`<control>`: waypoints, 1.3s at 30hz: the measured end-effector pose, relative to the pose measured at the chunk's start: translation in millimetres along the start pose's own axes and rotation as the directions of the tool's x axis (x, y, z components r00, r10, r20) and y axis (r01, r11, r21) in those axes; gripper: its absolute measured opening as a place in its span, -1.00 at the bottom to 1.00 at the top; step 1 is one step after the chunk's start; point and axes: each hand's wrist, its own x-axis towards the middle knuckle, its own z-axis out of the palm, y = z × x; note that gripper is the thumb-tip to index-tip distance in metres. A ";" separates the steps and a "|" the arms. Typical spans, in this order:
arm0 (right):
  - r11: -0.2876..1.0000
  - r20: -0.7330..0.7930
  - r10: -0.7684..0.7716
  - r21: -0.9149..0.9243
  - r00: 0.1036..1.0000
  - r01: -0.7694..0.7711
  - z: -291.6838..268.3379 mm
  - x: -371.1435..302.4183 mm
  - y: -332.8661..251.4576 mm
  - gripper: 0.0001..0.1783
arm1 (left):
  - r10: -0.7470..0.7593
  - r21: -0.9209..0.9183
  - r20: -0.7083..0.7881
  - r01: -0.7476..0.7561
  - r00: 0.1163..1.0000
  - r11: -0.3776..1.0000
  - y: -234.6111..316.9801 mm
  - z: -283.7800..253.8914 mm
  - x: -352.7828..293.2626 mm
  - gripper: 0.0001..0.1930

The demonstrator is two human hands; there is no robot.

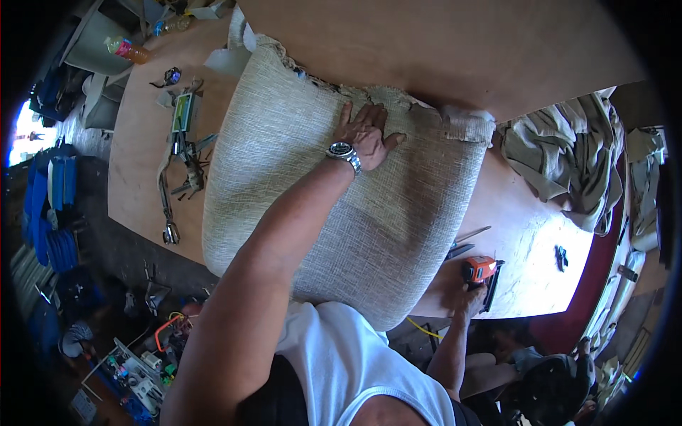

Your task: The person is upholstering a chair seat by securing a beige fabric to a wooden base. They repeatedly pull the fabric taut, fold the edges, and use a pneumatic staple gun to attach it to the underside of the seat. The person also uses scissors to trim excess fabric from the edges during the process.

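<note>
My left hand (366,137), a metal watch (342,150) on its wrist, lies flat with fingers spread on a padded piece covered in beige woven fabric (341,213). Its fingertips are close to the rough, folded fabric edge along the far side. Off to the right, my right hand (472,299) is closed round the handle of an orange and black staple gun (481,269). The staple gun is at the near right of the wooden table, apart from the padded piece. Part of my right hand's grip is hidden behind the tool.
A large wooden panel (455,50) rises behind the padded piece. Crumpled beige cloth (565,153) lies at the right of the table (518,241), near scissors (460,250). Several hand tools (186,156) and a drink bottle (128,50) are at the left. Another person's legs (490,376) show at lower right.
</note>
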 end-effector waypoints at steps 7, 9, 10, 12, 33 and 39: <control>0.990 -0.025 -0.126 0.056 0.992 0.128 12.7 2.5 33.9 -0.42 | -0.033 0.004 -0.073 0.033 0.997 0.999 4.9 8.1 -4.3 -0.15; 0.991 0.056 -0.074 0.119 0.996 0.067 -8.7 14.7 37.7 -0.44 | -0.027 -0.007 -0.068 0.027 0.997 1.000 3.2 8.0 -3.4 -0.15; 0.989 0.094 -0.044 0.143 0.995 0.031 -21.6 22.6 33.1 -0.44 | -0.025 -0.018 -0.072 0.024 0.997 1.000 2.8 7.8 -3.0 -0.14; 0.998 0.006 -0.043 0.042 0.999 0.043 -67.8 34.3 18.1 -0.47 | -0.029 -0.026 -0.092 0.026 0.995 0.999 1.6 8.0 -3.4 -0.13; 0.478 0.512 -0.618 -0.358 0.597 0.802 -190.1 22.7 -518.7 -0.48 | 0.043 -0.145 -0.009 -0.043 0.999 0.989 -4.0 5.7 0.4 -0.21; 0.403 0.547 -0.616 -0.399 0.567 0.823 -175.9 27.2 -527.7 -0.30 | 0.058 -0.132 0.023 -0.054 0.998 0.990 -0.3 8.6 5.8 -0.24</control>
